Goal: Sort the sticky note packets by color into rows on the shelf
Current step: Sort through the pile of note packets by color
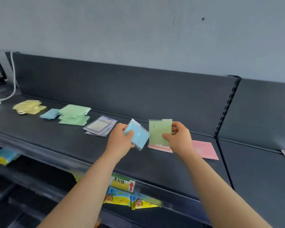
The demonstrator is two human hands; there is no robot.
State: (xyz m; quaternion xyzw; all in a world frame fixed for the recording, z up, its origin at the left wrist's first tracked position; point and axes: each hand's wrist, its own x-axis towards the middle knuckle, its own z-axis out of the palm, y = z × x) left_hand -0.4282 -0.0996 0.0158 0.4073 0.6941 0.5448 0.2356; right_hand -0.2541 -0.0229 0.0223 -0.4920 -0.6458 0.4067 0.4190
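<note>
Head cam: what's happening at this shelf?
A person is sorting at a dark metal shelf. The left hand holds a light blue plastic-wrapped sticky note packet, the right hand a light green plastic-wrapped packet, both raised above the shelf. Laid out from the left: a yellow packet pile, a small blue pile, a green pile, a purple-edged pile. Flat pink packets lie by the right hand.

You are holding a pale blue packet [136,136] in your left hand [120,140] and a light green packet [158,130] in your right hand [178,139], a salmon-pink packet [160,148] showing beneath. On the dark grey shelf [56,139] are lying a yellow pile [29,106], a blue pile [50,113], a green pile [74,114], lilac-bordered cream packets [99,126] and a plain pink packet [204,149].
</note>
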